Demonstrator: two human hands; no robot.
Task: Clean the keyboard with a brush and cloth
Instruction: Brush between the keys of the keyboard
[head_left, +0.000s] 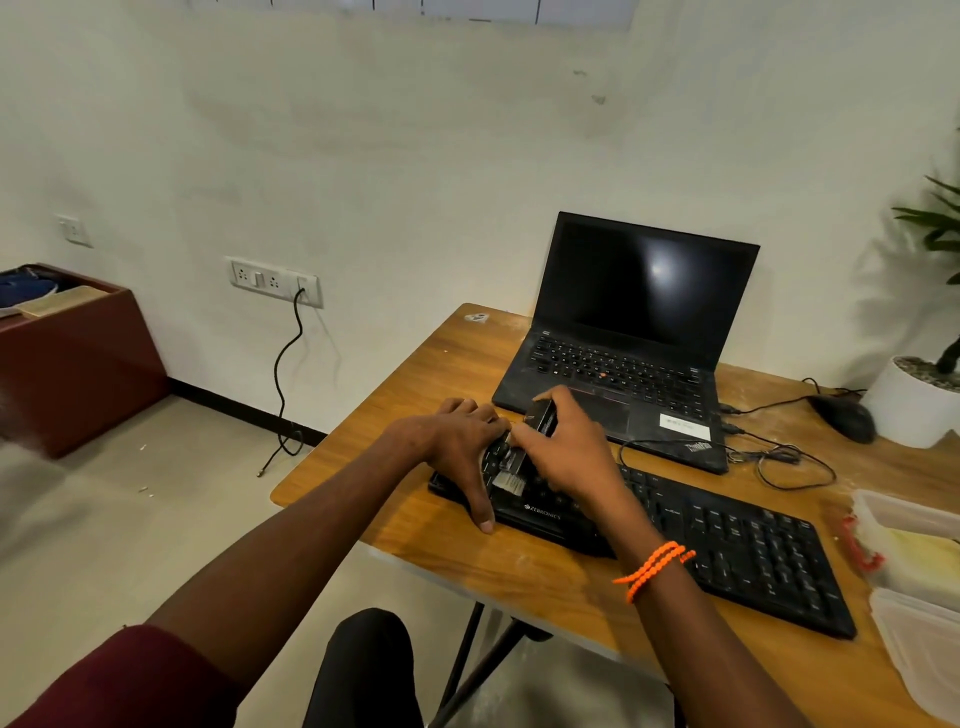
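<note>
A black keyboard (727, 540) lies slantwise on the wooden table (415, 374). My left hand (462, 447) rests on the keyboard's left end, fingers spread over the keys and thumb down its front edge. My right hand (566, 447) grips a black-handled brush (519, 457). The brush's pale bristles touch the keys between my two hands. An orange bead band circles my right wrist. No cloth is plainly in view.
An open black laptop (634, 338) stands behind the keyboard, with a black mouse (847, 415) and loose cables (779, 457) to its right. A white plant pot (909, 405) and clear plastic boxes (914, 551) crowd the right edge. A wall socket (275, 283) is on the left.
</note>
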